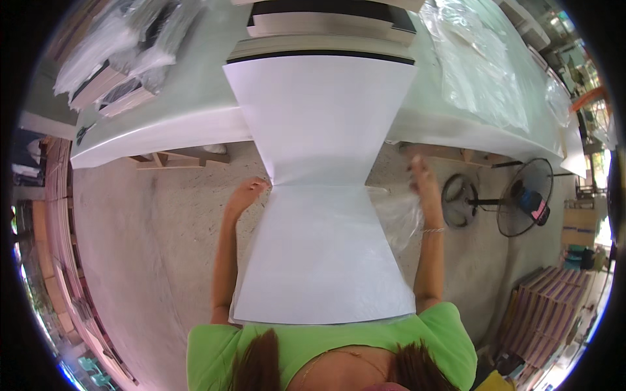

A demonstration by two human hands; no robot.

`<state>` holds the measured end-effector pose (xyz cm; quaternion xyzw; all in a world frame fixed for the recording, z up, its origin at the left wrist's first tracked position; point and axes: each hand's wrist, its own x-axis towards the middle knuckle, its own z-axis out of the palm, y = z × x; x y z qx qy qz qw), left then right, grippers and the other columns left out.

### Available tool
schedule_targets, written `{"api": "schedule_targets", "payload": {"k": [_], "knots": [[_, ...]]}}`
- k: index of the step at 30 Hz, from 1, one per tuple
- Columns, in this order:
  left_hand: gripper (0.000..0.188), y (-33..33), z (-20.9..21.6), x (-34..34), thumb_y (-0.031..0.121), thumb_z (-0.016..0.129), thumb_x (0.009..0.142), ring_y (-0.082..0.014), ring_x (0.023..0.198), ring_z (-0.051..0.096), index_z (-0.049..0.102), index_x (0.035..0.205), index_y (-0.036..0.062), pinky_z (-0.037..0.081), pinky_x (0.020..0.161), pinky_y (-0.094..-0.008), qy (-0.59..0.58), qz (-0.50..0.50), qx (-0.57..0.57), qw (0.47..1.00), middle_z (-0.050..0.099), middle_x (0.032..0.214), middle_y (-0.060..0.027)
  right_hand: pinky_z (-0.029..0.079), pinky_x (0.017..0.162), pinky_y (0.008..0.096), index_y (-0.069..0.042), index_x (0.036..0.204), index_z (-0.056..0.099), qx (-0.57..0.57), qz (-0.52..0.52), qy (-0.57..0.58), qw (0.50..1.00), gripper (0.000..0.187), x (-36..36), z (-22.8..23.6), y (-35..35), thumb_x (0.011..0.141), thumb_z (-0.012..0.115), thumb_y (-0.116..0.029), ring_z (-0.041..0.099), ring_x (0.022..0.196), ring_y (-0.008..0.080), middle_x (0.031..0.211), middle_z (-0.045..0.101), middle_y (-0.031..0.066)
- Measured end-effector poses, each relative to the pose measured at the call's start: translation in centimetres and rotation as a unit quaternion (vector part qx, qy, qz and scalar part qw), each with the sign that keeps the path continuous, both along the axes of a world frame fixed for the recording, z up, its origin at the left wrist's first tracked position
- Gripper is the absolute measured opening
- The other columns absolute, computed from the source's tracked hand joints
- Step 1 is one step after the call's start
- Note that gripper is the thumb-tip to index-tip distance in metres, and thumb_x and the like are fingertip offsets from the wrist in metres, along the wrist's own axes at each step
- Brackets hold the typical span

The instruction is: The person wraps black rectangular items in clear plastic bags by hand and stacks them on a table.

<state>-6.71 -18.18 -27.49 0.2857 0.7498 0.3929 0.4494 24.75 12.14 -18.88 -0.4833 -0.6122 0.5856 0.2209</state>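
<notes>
A large white panel [326, 260] reaches from my chest out to the table edge, where it meets a second white panel [319, 111] lying on a stack of flat boards [326, 26]. My left hand [249, 193] grips the near panel's far left corner. My right hand [422, 186] is raised off the panel's far right corner and is blurred. Crumpled clear plastic film [399, 215] hangs just below it, along the panel's right edge. Whether the fingers pinch the film is unclear.
The long table [182, 124] has a pale cover. It carries plastic-wrapped bundles [111, 65] at the left and loose clear film [482, 78] at the right. A floor fan [521, 195] stands on the concrete to my right, and stacked cartons [548, 313] sit nearer.
</notes>
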Motion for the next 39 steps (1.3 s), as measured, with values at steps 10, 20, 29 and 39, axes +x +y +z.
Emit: {"api": "schedule_targets", "payload": {"k": [10,20,29,39], "knots": [[0.038,12.4,21.3,7.7,0.035,0.054,0.091,-0.0175,0.091,0.053,0.056,0.107,0.0009,0.043,0.083,-0.0291,-0.096,-0.131,0.272,0.949,0.057,0.100,-0.0047,0.038,0.062,0.0216,-0.012,0.139,0.029,0.114,0.190,0.166,0.961,0.104,-8.3,16.0,-4.2,0.067,0.005,-0.084,0.039,0.074,0.0090,0.090,0.038,0.0023],[0.020,13.2,20.8,7.4,0.022,0.057,0.090,-0.0117,0.080,0.051,0.052,0.090,0.0034,0.042,0.079,-0.0269,-0.102,-0.029,0.330,0.938,0.055,0.081,-0.0023,0.036,0.076,0.0218,-0.014,0.140,0.027,0.016,0.216,0.277,0.936,0.071,-9.7,14.0,-5.2,0.090,0.015,-0.063,0.037,0.079,0.0098,0.098,0.036,0.0038],[0.050,11.9,20.5,5.9,0.053,0.041,0.091,-0.0161,0.086,0.055,0.052,0.094,0.0052,0.045,0.083,-0.0316,-0.265,0.044,0.288,0.919,0.056,0.090,-0.0077,0.036,0.068,0.0188,-0.010,0.133,0.037,0.213,0.182,0.143,0.949,0.052,-9.4,13.4,-5.6,0.084,0.052,0.001,0.038,0.071,0.0079,0.093,0.040,0.0021],[0.028,12.9,19.0,7.7,0.030,0.062,0.087,-0.0097,0.081,0.055,0.054,0.096,0.0042,0.046,0.081,-0.0267,-0.231,0.058,0.311,0.920,0.057,0.084,-0.0020,0.037,0.067,0.0197,-0.006,0.124,0.047,0.277,0.132,0.173,0.936,0.043,-10.0,12.5,-6.1,0.083,0.056,0.001,0.042,0.074,0.0086,0.088,0.046,0.0018]]}}
